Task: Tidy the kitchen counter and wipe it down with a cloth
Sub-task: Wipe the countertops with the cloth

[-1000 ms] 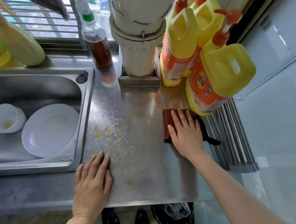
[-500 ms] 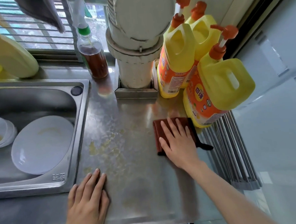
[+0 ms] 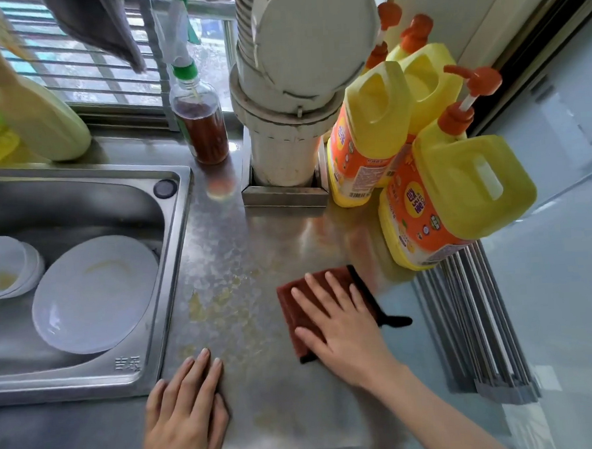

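Observation:
A dark red cloth (image 3: 292, 305) with a black edge strip lies flat on the steel counter (image 3: 281, 238), right of centre. My right hand (image 3: 344, 328) presses on it with straight, spread fingers. Flat on the counter near the front edge, beside the sink's corner, rests my left hand (image 3: 184, 412). Yellowish smears (image 3: 216, 305) cover the counter between the sink and the cloth.
The sink (image 3: 80, 201) at left holds a white plate (image 3: 96, 293) and stacked bowls (image 3: 7, 267). Three yellow detergent jugs (image 3: 457, 195) stand at back right, a brown-liquid spray bottle (image 3: 200, 126) and a white pipe (image 3: 282, 129) behind. A grey roll-up rack (image 3: 478, 321) lies right.
My right hand has slid the cloth toward me and slightly left, away from the nearest jug. My left hand stays flat near the front edge.

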Action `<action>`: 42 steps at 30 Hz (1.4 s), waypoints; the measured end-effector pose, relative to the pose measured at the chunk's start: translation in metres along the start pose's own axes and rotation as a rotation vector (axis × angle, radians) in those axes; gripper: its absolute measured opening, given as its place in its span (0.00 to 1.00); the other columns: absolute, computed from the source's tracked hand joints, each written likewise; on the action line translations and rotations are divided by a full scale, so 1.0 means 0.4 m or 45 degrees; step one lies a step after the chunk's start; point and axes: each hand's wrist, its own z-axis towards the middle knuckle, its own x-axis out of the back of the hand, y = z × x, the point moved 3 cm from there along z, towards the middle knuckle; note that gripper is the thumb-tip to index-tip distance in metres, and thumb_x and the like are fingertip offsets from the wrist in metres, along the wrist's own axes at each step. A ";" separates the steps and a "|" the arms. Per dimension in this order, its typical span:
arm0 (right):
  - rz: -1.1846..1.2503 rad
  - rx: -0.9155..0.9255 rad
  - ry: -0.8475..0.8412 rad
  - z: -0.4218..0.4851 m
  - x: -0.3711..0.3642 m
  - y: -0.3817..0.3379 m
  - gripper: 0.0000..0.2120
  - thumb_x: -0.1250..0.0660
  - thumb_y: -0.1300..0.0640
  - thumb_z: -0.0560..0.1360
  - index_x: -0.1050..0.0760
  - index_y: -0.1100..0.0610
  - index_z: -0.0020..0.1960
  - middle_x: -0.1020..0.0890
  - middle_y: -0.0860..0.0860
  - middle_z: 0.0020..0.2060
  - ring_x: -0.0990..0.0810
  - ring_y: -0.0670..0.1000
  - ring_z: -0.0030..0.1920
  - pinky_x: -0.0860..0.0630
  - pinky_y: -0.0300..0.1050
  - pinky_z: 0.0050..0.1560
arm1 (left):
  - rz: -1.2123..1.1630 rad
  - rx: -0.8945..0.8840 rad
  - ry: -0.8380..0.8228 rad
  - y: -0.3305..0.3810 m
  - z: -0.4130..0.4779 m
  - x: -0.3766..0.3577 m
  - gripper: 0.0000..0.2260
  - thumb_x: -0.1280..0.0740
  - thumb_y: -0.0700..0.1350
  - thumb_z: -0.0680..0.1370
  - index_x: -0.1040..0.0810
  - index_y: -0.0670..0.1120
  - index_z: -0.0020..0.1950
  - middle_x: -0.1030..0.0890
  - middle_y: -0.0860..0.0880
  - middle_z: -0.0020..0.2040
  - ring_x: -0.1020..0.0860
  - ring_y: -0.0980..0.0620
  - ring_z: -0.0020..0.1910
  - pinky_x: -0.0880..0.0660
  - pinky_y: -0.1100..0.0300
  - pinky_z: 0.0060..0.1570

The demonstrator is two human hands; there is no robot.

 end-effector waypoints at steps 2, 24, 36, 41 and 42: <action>0.021 -0.136 0.004 0.067 0.024 0.046 0.28 0.59 0.36 0.77 0.57 0.41 0.75 0.56 0.44 0.75 0.55 0.54 0.76 0.57 0.55 0.73 | 0.003 -0.009 -0.001 -0.002 -0.001 -0.002 0.16 0.43 0.45 0.76 0.19 0.44 0.57 0.22 0.47 0.61 0.27 0.50 0.60 0.41 0.57 0.65; 0.156 -0.449 0.058 0.204 0.034 -0.109 0.29 0.53 0.40 0.78 0.57 0.46 0.76 0.58 0.49 0.77 0.62 0.57 0.75 0.63 0.62 0.71 | -0.021 -0.004 -0.226 -0.013 -0.018 -0.009 0.19 0.47 0.48 0.79 0.25 0.45 0.65 0.26 0.47 0.66 0.32 0.49 0.66 0.38 0.48 0.65; 0.128 -0.567 0.021 0.243 0.061 -0.006 0.32 0.54 0.37 0.78 0.56 0.49 0.77 0.56 0.53 0.77 0.60 0.60 0.75 0.59 0.65 0.72 | -0.006 0.016 -0.247 -0.013 -0.018 -0.013 0.18 0.42 0.47 0.77 0.26 0.46 0.65 0.26 0.48 0.66 0.31 0.49 0.66 0.37 0.47 0.64; 0.072 -0.122 -0.002 0.195 0.024 -0.181 0.30 0.54 0.36 0.78 0.57 0.44 0.76 0.58 0.49 0.77 0.62 0.58 0.75 0.62 0.64 0.70 | 0.004 0.019 -0.263 -0.015 -0.020 -0.016 0.18 0.42 0.47 0.77 0.26 0.47 0.66 0.26 0.48 0.67 0.31 0.49 0.66 0.37 0.47 0.64; 0.041 -0.035 -0.015 0.183 0.021 -0.179 0.30 0.54 0.36 0.78 0.57 0.43 0.76 0.58 0.48 0.77 0.62 0.57 0.75 0.62 0.63 0.71 | 0.006 0.020 -0.266 -0.016 -0.021 -0.016 0.18 0.42 0.47 0.77 0.26 0.47 0.66 0.26 0.48 0.67 0.31 0.49 0.66 0.37 0.47 0.64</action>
